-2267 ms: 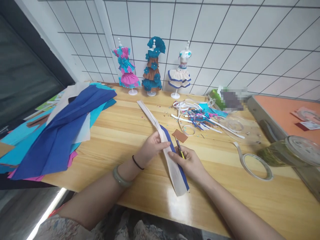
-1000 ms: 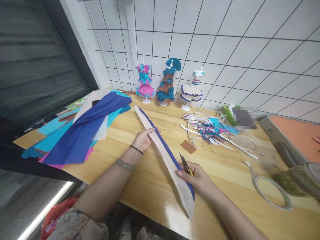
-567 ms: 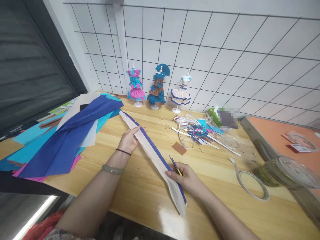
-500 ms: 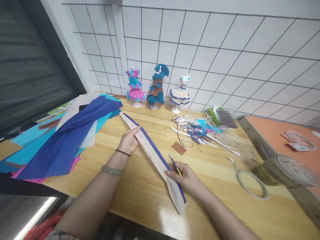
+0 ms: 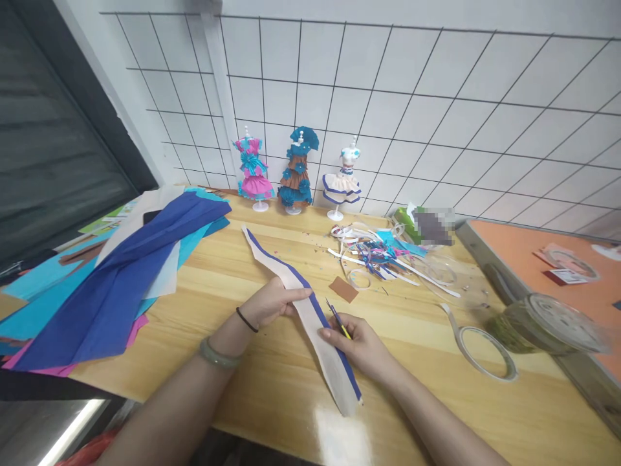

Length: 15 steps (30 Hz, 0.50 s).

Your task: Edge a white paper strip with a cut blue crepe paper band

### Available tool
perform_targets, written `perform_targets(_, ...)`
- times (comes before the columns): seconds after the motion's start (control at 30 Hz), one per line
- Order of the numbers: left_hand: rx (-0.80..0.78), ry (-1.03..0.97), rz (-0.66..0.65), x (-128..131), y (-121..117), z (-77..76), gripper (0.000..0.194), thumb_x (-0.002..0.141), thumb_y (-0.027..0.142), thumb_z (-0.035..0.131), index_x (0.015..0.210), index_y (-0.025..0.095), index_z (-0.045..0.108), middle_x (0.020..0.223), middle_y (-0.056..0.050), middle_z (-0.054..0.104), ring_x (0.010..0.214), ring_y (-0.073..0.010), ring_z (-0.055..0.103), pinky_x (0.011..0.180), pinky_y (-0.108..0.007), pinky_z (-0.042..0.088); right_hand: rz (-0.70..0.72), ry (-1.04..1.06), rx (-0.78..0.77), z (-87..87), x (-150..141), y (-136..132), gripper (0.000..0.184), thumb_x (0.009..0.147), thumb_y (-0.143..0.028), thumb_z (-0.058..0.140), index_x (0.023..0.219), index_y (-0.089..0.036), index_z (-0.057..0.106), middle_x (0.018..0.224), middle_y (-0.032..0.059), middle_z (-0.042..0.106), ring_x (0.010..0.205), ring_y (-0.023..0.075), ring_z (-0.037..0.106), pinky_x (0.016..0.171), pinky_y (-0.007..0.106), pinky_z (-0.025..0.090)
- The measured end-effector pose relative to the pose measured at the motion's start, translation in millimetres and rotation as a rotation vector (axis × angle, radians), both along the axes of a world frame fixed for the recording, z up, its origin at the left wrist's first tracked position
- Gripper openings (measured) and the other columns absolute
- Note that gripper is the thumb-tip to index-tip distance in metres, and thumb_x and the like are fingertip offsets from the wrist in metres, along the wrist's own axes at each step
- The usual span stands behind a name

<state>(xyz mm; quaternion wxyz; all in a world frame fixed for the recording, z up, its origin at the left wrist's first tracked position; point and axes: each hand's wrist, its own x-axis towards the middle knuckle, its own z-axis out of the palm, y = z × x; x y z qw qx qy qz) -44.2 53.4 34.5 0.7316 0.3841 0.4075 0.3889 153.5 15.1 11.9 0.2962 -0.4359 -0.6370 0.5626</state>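
A long white crepe paper strip (image 5: 315, 333) with a blue edge slants across the table in front of me. My left hand (image 5: 279, 301) pinches it near the middle, thumb on top and fingers underneath. Lower down, my right hand (image 5: 352, 338) grips the same strip between thumb and fingers. Small scissors (image 5: 338, 317) with a bit of yellow on the handle are also tucked in my right hand, blades pointing up and away; most of the handle is hidden by the fingers. The strip's far end lies slightly bent beyond my left hand.
Coloured crepe paper sheets (image 5: 121, 278) are piled at the left. Three miniature dress forms (image 5: 294, 175) stand along the wall. Paper scraps (image 5: 383, 252) and a brown piece (image 5: 343, 289) lie beyond my right hand. A tape roll (image 5: 488, 353) rests at the right beside a clear round container (image 5: 548, 323).
My left hand has slid along the strip toward my right hand, and the strip's far part now bends. My right hand stays almost in place with the scissors. The view has shifted slightly.
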Motion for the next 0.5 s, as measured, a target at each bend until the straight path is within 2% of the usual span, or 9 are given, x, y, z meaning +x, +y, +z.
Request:
perform_targets(0.07,0.015,0.006,0.043,1,0,1.7,0.032,0.059,0.025,0.078,0.086,0.012,0.065,0.085,-0.01,0.069,0.074,-0.0205,0.065,0.065,-0.032,0.054,-0.04,0.114,-0.105,0.9,1,2,0.038,0.075,-0.054,0.056,0.08,-0.016,0.057,0.055,-0.0058,0.038,0.048,0.0077,0.032,0.046,0.022,0.029)
perform_targets(0.17,0.021,0.021,0.068,2,1,1.8,0.031,0.057,0.025,0.078,0.082,0.012,0.065,0.082,-0.008,0.068,0.071,-0.0191,0.064,0.064,-0.031,0.053,-0.145,0.308,-0.325,5.2,4,5,0.05,0.077,-0.063,0.047,0.096,-0.017,0.055,0.05,-0.0099,0.024,0.04,0.0058,0.017,0.038,0.02,0.017)
perform_targets(0.23,0.024,0.022,0.075,3,0,0.7,0.033,0.058,0.026,0.078,0.084,0.013,0.064,0.083,-0.007,0.068,0.073,-0.019,0.064,0.065,-0.032,0.053,-0.208,0.385,-0.401,8.4,6,8,0.052,0.076,-0.065,0.045,0.098,-0.019,0.051,0.051,-0.0101,0.024,0.04,0.0057,0.015,0.037,0.018,0.015)
perform_targets(0.37,0.104,0.006,0.064,5,-1,-1.2,0.034,0.062,0.029,0.076,0.09,0.015,0.063,0.088,-0.006,0.068,0.077,-0.0193,0.064,0.069,-0.033,0.053,-0.26,0.357,-0.407,9.8,5,9,0.047,0.074,-0.065,0.047,0.09,-0.021,0.046,0.05,-0.0102,0.025,0.04,0.0056,0.016,0.037,0.018,0.015)
perform_targets(0.5,0.248,0.043,0.07,4,-3,0.2,0.027,0.064,0.028,0.074,0.085,0.015,0.063,0.082,-0.004,0.067,0.074,-0.0168,0.063,0.071,-0.03,0.051,-0.182,0.267,-0.277,3.9,5,7,0.043,0.08,-0.062,0.041,0.089,-0.02,0.046,0.053,-0.0085,0.031,0.041,0.0061,0.022,0.039,0.019,0.017)
